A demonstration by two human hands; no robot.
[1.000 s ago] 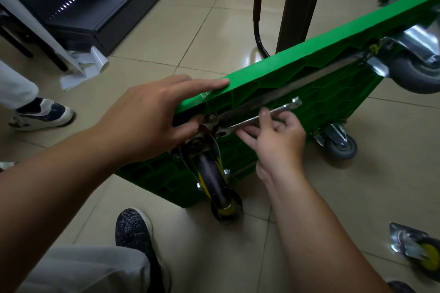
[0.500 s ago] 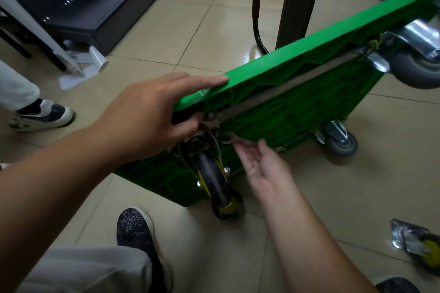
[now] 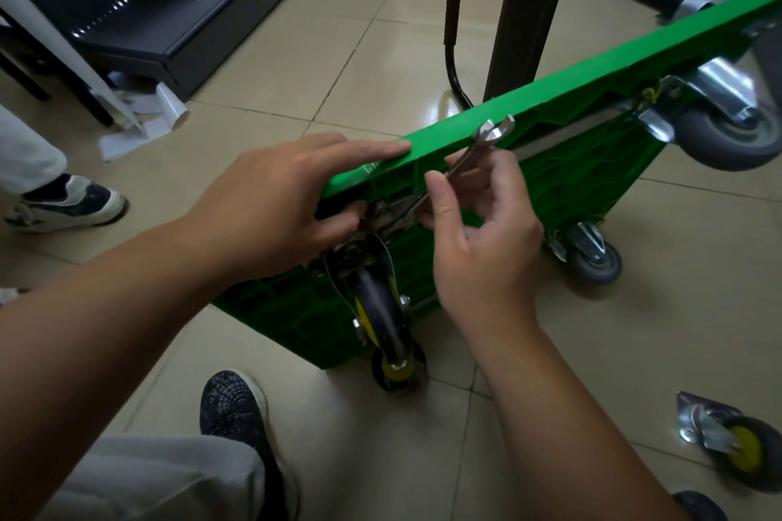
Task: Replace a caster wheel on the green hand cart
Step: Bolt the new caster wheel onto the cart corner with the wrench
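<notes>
The green hand cart (image 3: 588,186) stands tipped on its edge, underside toward me. A black caster with a yellow hub (image 3: 383,319) sits at its near corner. My left hand (image 3: 275,203) lies over the cart's top edge, fingers straight along the rim and thumb pressed by the caster's mounting plate. My right hand (image 3: 478,224) pinches a silver wrench (image 3: 469,156); its lower end is on the nut at the plate and its open jaw points up past the rim.
A loose caster with a yellow hub (image 3: 728,442) lies on the tile floor at lower right. Two grey casters (image 3: 596,258) (image 3: 732,127) are on the cart's far side. My shoe (image 3: 237,415) is below the cart. Another person's shoe (image 3: 63,203) is at left, beside a dark shelf (image 3: 177,13).
My right hand dropped away with the wrench swung low, then came back up; the wrench now stands steeper with its free end above the cart's rim. The left hand stayed put.
</notes>
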